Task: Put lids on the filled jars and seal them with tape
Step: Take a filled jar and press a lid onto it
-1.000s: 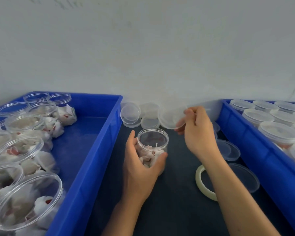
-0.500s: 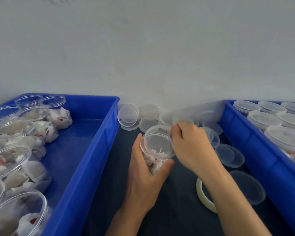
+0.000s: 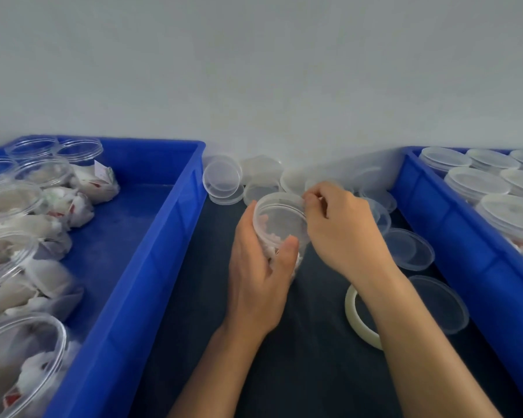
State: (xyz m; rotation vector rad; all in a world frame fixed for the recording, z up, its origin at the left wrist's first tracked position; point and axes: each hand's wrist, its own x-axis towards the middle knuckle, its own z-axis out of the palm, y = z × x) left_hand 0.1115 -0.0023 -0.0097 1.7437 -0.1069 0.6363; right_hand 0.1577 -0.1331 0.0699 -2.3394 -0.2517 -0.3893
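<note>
A clear filled jar point(image 3: 284, 251) is held tilted over the dark table between the two blue bins. My left hand point(image 3: 258, 276) grips its body from the left, thumb across the front. A clear lid point(image 3: 280, 218) sits on the jar's mouth. My right hand point(image 3: 341, 233) pinches the lid's right rim with curled fingers. A roll of pale tape point(image 3: 355, 319) lies flat on the table, partly hidden under my right forearm.
The left blue bin point(image 3: 151, 267) holds several open filled jars point(image 3: 15, 206). The right blue bin point(image 3: 453, 236) holds several lidded jars point(image 3: 477, 182). Loose clear lids point(image 3: 222, 176) lie piled by the wall, and more lids point(image 3: 438, 303) lie right of the tape.
My right hand brought a lid from the pile down onto the jar's mouth. My left hand lifted and tilted the jar toward it.
</note>
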